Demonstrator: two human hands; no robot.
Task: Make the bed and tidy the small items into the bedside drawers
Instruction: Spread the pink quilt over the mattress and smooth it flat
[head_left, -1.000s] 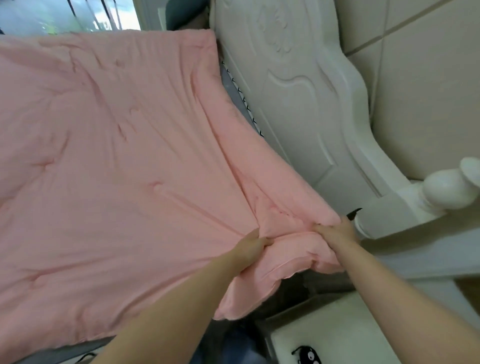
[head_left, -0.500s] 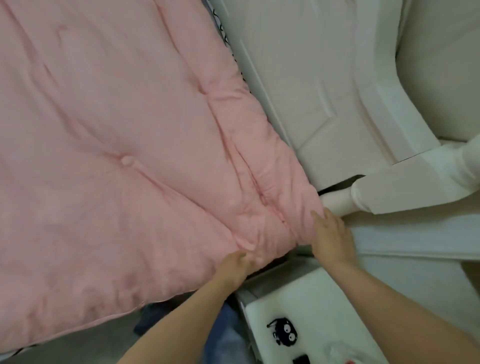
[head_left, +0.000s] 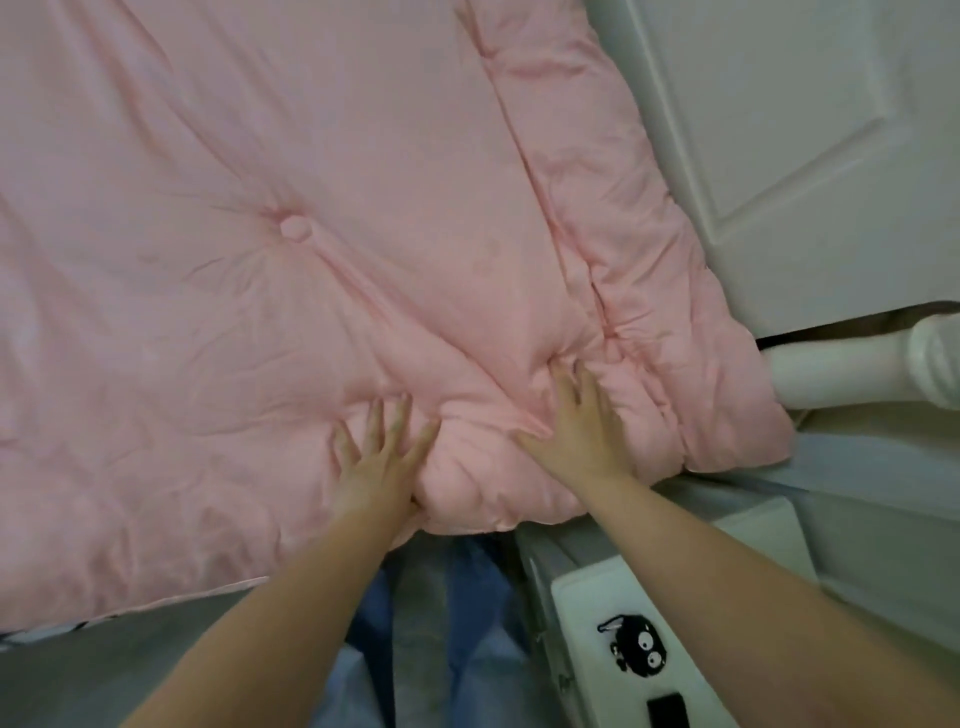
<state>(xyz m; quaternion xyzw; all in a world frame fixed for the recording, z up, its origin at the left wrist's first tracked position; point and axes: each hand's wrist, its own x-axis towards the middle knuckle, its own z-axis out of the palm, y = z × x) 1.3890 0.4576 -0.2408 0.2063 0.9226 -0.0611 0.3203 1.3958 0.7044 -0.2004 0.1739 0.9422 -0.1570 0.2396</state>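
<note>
Quilt (head_left: 311, 234) lay spread over the bed, and we pressed both palms flat on its near corner: left hand (head_left: 376, 462) with fingers splayed, right hand (head_left: 582, 431) beside it, fingertips sunk in a crease. Right of our hands stood the headboard (head_left: 805, 130); below them, a nightstand (head_left: 623, 649).

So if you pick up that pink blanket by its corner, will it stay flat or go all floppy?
Probably floppy: the pink blanket wrinkles and dents around the left hand and right hand pressing it. It looks puffy, so likely light for its size. It should not slide much.
</note>
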